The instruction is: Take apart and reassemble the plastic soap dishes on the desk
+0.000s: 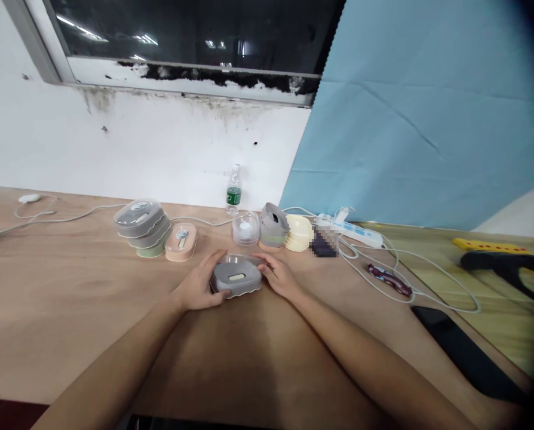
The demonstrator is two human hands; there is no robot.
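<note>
A grey oval plastic box with a pale slot in its lid sits on the wooden table in front of me. My left hand curls round its left side, thumb at the near edge and fingers at the far edge. On the right side, my right hand grips the box with bent fingers near its far right corner. Just beyond are a pink lidded box, a stack of clear containers, a stack with grey containers and a stack of cream-yellow containers.
A stack of grey and green boxes stands left. A water bottle is by the wall. Rightward lie a white power strip with looping cables, a dark red glossy object and a black phone-like slab.
</note>
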